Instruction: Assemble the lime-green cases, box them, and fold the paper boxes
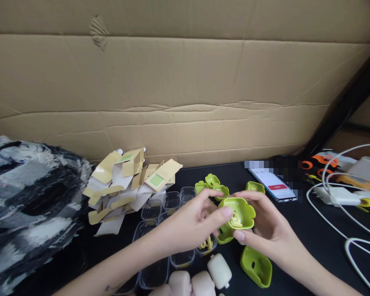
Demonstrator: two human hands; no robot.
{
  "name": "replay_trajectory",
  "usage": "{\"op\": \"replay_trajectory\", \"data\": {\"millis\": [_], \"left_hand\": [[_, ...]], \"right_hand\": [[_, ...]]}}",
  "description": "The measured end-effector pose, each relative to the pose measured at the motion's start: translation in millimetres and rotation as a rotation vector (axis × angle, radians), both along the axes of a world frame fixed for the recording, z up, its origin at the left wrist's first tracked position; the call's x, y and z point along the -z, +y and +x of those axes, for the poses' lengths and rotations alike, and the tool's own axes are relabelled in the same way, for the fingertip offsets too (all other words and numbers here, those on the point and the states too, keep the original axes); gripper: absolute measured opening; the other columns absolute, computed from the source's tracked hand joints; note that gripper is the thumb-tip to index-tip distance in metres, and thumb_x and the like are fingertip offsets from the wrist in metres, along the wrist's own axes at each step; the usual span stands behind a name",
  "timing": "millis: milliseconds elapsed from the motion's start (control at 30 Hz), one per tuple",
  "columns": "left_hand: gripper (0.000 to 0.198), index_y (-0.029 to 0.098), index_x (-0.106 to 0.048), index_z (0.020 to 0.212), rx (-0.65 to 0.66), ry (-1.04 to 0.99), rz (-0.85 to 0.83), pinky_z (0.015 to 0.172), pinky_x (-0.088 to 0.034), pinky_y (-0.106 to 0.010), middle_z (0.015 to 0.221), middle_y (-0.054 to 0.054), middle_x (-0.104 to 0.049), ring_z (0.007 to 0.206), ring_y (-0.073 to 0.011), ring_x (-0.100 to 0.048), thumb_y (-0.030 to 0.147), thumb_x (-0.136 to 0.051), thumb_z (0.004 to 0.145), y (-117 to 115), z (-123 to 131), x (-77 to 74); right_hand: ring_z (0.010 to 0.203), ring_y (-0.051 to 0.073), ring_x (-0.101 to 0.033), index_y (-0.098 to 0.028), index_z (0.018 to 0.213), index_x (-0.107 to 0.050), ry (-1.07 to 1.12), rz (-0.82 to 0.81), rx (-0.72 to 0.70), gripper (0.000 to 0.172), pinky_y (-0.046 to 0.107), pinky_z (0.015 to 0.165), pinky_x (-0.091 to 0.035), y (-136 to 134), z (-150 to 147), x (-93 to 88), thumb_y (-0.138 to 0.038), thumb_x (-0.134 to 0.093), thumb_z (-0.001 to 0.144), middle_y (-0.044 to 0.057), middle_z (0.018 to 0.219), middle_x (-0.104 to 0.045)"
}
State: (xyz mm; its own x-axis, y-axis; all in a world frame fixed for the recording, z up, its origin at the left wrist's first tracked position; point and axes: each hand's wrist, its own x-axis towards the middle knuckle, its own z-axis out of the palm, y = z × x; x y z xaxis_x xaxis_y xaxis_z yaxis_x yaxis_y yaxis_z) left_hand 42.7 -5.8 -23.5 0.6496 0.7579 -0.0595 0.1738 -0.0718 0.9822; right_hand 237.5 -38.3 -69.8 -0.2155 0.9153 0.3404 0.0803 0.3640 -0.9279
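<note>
Left forearm comes in from the bottom left, angled up and right, and the left hand (200,220) has its thumb over the near-left rim of a green cup (246,210), fingers curled behind. So it's pinching the cup wall, thumb tip right by a pale yellow piece (235,221) sitting inside. Right hand (269,230) reaches in from the lower right, fingers arched along the far side and thumb under the front edge, gripping the same cup. Can't really see the hidden fingertips on either one.

The cup is up in front of the person, above the black tabletop (308,242), tilted so you look straight into it. Bright lime green, smooth and a bit glossy, looks like molded plastic, with a wavy petal-like rim. The yellow bit is small and kinda curly, can't make out its exact shape.

Just below the right hand there's a green tray (256,266), rounded rectangle with a dark slot in it. Clear containers (154,271) with rounded corners sit under and beside the left arm, and chunky off-white blocks (219,270) with soft rounded edges are nearby.
</note>
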Motion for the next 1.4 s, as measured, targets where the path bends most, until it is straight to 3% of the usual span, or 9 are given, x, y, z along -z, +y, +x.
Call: {"op": "replay_trajectory", "data": {"millis": [133,267,333,433,700,967,1100,1200,1400], "left_hand": [[0.046,0.015,-0.040,0.127,0.018,-0.025,-0.040,0.079,-0.048,-0.037,0.095,-0.007,-0.058,0.083,-0.0192,-0.059,0.041,-0.049,0.090,-4.2,0.3,-4.8],[0.053,0.020,-0.045,0.129,0.008,0.080,0.388,0.091,-0.044,-0.039,0.114,-0.009,-0.050,0.103,-0.0229,-0.052,0.021,-0.063,0.080,-8.1,-6.4,-15.6],[0.034,0.017,-0.060,0.115,0.064,0.083,0.587,0.091,-0.043,-0.034,0.103,-0.007,-0.051,0.099,-0.0197,-0.052,0.013,-0.060,0.082,-8.2,-10.2,-23.0],[0.018,0.011,-0.071,0.100,0.183,0.099,0.707,0.081,-0.045,-0.025,0.089,-0.005,-0.052,0.086,-0.0151,-0.054,0.011,-0.059,0.087,-6.9,-12.9,-31.0],[0.007,0.014,-0.073,0.083,0.316,0.163,1.104,0.061,-0.039,-0.024,0.068,0.001,-0.064,0.060,-0.0122,-0.047,0.021,-0.074,0.079,-3.9,-6.2,-14.8],[0.012,0.015,-0.070,0.083,0.314,0.236,1.315,0.061,-0.038,-0.027,0.076,0.001,-0.066,0.065,-0.0139,-0.049,0.026,-0.066,0.087,-2.6,-7.5,-11.5],[0.009,0.014,-0.067,0.079,0.312,0.221,1.270,0.061,-0.041,-0.026,0.073,0.000,-0.067,0.064,-0.0131,-0.051,0.020,-0.067,0.085,-1.2,-8.9,-12.5],[0.003,0.013,-0.064,0.079,0.222,0.073,1.044,0.060,-0.044,-0.021,0.068,0.000,-0.067,0.062,-0.0111,-0.056,0.011,-0.066,0.080,0.1,-11.1,-13.4],[0.024,0.020,-0.048,0.088,-0.025,-0.156,0.629,0.065,-0.051,-0.023,0.072,0.001,-0.068,0.070,-0.0140,-0.069,0.003,-0.058,0.073,-0.9,-12.1,-15.0]], "right_hand": [[0.105,0.017,-0.059,-0.041,0.118,-0.048,-0.139,0.089,0.078,0.046,0.024,0.088,-0.051,-3.7,0.4,0.6,-0.028,-0.071,0.080,-0.002,0.115,-0.058],[0.105,0.018,-0.059,-0.042,0.124,-0.045,-0.199,0.083,0.034,0.048,0.027,0.091,-0.049,-5.3,4.6,-3.5,-0.027,-0.067,0.083,-0.001,0.116,-0.058],[0.110,0.020,-0.058,-0.041,0.129,-0.044,-0.195,0.041,-0.090,0.048,0.032,0.095,-0.047,-5.5,8.2,-5.5,-0.031,-0.063,0.086,0.001,0.122,-0.057],[0.119,0.023,-0.055,-0.045,0.132,-0.043,-0.158,0.051,-0.220,0.048,0.034,0.098,-0.045,-7.2,12.5,-5.9,-0.037,-0.059,0.088,0.000,0.130,-0.055],[0.115,0.022,-0.060,-0.045,0.133,-0.044,-0.152,0.105,-0.313,0.062,0.033,0.095,-0.047,-14.9,10.9,-0.1,-0.025,-0.070,0.080,0.000,0.127,-0.061],[0.112,0.023,-0.061,-0.039,0.129,-0.047,-0.170,0.058,-0.288,0.071,0.034,0.096,-0.046,-14.7,10.9,6.1,-0.011,-0.070,0.068,0.001,0.124,-0.063],[0.103,0.020,-0.064,-0.038,0.127,-0.047,-0.162,0.011,-0.315,0.067,0.032,0.089,-0.049,-11.7,9.0,4.7,-0.011,-0.067,0.068,-0.001,0.113,-0.065],[0.096,0.020,-0.064,-0.032,0.123,-0.051,-0.128,-0.041,-0.358,0.053,0.032,0.085,-0.050,-7.8,6.3,-2.1,-0.018,-0.065,0.073,0.002,0.107,-0.066],[0.101,0.023,-0.063,-0.028,0.122,-0.050,-0.056,-0.116,-0.341,0.045,0.035,0.088,-0.049,-4.5,4.7,-10.5,-0.046,-0.062,0.083,0.007,0.113,-0.064]]}}
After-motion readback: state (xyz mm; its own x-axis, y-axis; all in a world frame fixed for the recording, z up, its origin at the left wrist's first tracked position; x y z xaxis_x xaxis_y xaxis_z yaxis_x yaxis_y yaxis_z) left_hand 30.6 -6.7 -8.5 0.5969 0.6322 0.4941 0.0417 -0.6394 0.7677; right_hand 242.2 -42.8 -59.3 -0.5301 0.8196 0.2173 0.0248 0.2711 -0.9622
